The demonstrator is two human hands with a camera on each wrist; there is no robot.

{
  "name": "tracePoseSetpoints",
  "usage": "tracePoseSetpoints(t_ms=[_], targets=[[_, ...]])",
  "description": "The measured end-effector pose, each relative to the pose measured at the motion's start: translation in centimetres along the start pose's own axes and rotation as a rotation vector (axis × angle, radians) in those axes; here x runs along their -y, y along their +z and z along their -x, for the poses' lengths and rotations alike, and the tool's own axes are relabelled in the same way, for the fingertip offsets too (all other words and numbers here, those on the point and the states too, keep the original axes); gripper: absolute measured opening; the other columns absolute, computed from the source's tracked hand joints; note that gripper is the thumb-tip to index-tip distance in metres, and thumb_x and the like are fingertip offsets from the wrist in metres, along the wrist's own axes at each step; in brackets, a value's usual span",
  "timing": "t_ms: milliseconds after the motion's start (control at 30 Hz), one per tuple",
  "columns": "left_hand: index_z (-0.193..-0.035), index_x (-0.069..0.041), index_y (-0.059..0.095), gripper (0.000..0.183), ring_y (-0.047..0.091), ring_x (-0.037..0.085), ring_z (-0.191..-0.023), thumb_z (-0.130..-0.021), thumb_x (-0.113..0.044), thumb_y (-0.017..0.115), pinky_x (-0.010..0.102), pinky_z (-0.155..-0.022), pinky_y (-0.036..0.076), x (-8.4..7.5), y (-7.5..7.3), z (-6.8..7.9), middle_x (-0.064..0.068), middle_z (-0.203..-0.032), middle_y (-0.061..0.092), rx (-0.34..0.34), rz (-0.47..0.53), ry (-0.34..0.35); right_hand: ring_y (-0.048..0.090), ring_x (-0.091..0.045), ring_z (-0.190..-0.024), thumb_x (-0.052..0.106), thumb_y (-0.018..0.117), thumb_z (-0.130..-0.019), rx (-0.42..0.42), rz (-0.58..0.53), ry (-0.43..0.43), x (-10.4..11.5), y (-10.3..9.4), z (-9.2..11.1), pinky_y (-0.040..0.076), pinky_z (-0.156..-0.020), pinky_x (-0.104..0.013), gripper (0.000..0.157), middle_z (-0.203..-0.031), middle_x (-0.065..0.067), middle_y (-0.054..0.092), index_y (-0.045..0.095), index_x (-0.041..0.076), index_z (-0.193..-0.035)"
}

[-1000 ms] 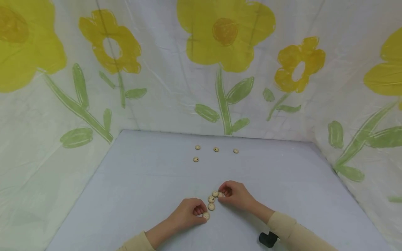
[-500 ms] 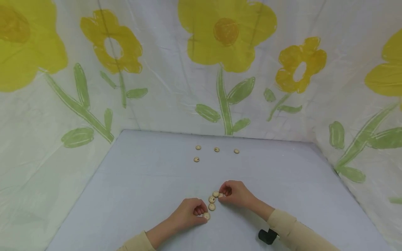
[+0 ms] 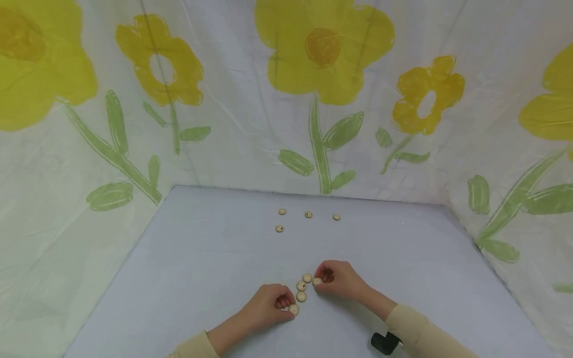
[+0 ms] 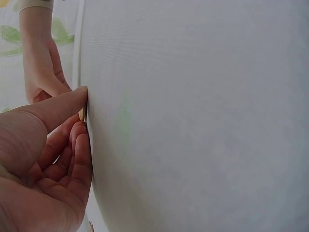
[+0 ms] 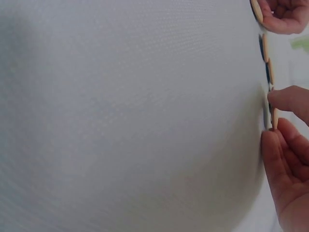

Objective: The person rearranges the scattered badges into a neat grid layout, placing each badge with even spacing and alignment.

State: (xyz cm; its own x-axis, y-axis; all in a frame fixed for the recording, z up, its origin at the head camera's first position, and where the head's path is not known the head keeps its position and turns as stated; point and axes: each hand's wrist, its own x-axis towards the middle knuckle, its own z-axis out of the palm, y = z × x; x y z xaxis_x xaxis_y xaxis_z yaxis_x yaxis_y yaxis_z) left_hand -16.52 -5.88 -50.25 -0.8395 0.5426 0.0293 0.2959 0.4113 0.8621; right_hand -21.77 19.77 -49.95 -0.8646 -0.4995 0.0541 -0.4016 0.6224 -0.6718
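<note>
Between thumb and fingers, my left hand (image 3: 267, 307) pinches the edge of a small round wooden disc (image 3: 293, 309) lying on the table. Up and to the right, my right hand (image 3: 341, 279) pinches another wooden disc (image 3: 317, 282) by its edges. Three more discs form a short bent line between the hands: a top disc (image 3: 307, 278), a middle disc (image 3: 301, 286) with a dark mark, and a lower disc (image 3: 301, 297). In the right wrist view, the right hand's disc (image 5: 275, 118) appears edge-on between thumb and fingers. Fingers mostly hide the left hand's disc in the left wrist view.
Farther back on the pale table (image 3: 201, 238) lie several similar discs, among them a left disc (image 3: 282, 211) and a right disc (image 3: 336, 217). A black device (image 3: 385, 343) sits by the right sleeve. A flower-painted sheet (image 3: 241, 124) encloses the table's back and sides.
My right hand has shifted slightly right with its disc, leaving a small gap to the top disc of the line. The left hand stays in place on its disc.
</note>
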Motion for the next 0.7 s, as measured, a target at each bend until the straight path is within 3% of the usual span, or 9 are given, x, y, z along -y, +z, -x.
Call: tracePoseSetpoints(t_ms=[700], targets=[[-0.088, -0.012, 0.067, 0.019, 0.052, 0.004, -0.071, -0.076, -0.010, 0.081, 0.020, -0.065, 0.045, -0.10, -0.07, 0.03, -0.008, -0.077, 0.057, 0.001, 0.010, -0.004, 0.056, -0.007, -0.074, 0.016, 0.080, -0.079, -0.054, -0.061, 0.037, -0.07, 0.26, 0.47, 0.050, -0.068, -0.023, 0.019, -0.078, 0.007, 0.060, 0.067, 0.013, -0.092]])
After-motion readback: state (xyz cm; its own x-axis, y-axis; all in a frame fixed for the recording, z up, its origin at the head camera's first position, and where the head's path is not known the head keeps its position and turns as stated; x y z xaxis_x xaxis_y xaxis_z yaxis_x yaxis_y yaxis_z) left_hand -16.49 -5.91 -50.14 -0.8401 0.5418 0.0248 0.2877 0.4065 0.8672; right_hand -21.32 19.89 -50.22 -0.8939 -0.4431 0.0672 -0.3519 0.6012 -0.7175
